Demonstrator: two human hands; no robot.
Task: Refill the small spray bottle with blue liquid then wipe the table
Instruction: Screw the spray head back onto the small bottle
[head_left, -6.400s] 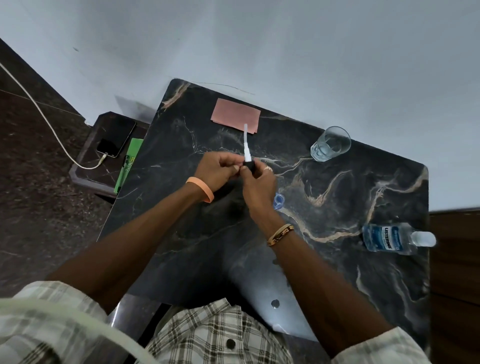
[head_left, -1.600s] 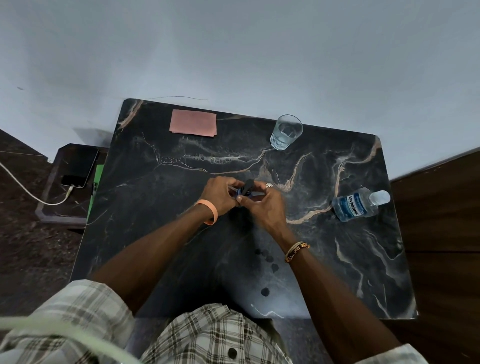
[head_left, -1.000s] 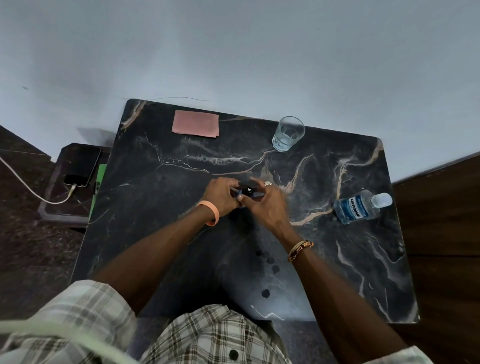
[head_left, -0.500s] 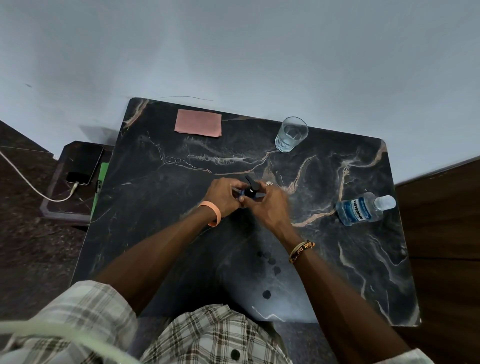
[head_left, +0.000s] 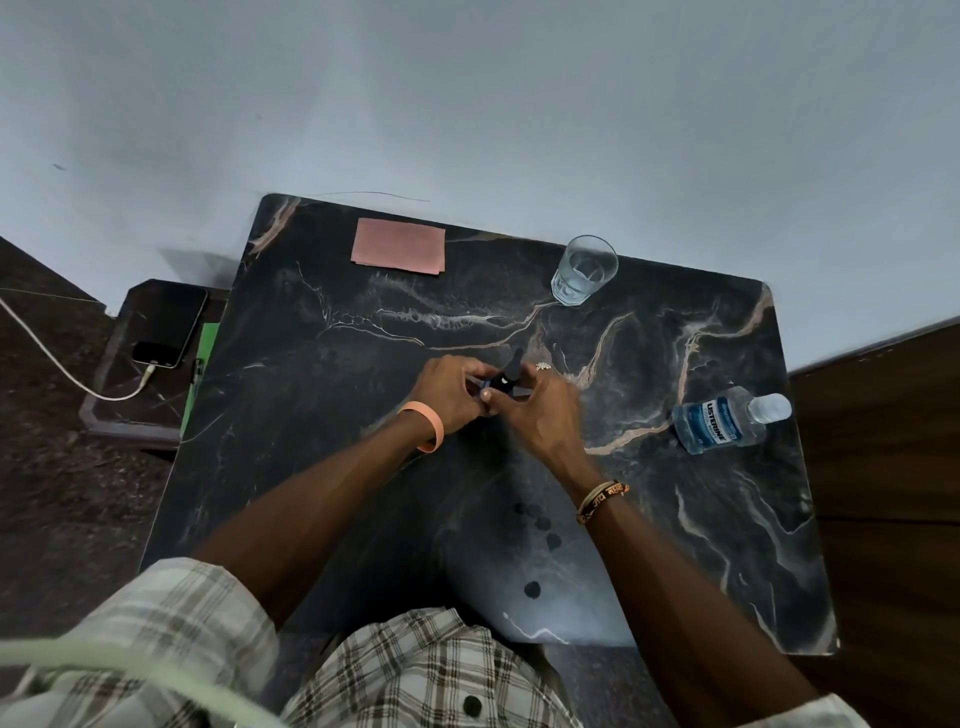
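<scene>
Looking down from the head view, both hands meet over the middle of the dark marble table (head_left: 311, 364), closed around the small spray bottle (head_left: 503, 382); the left hand (head_left: 449, 392) curls its fingers about the bluish body; the right hand (head_left: 543, 410) pinches at the black spray head poking up between them; a pink cloth (head_left: 399, 252) lies flat at the far edge; a glass (head_left: 584, 270) of water stands to its right; a mouthwash bottle (head_left: 719, 421) of blue liquid lies on its side near the right edge; dark drops (head_left: 532, 590) dot the near part; a phone (head_left: 169, 325) rests on a low stand (head_left: 119, 410) to the left.
</scene>
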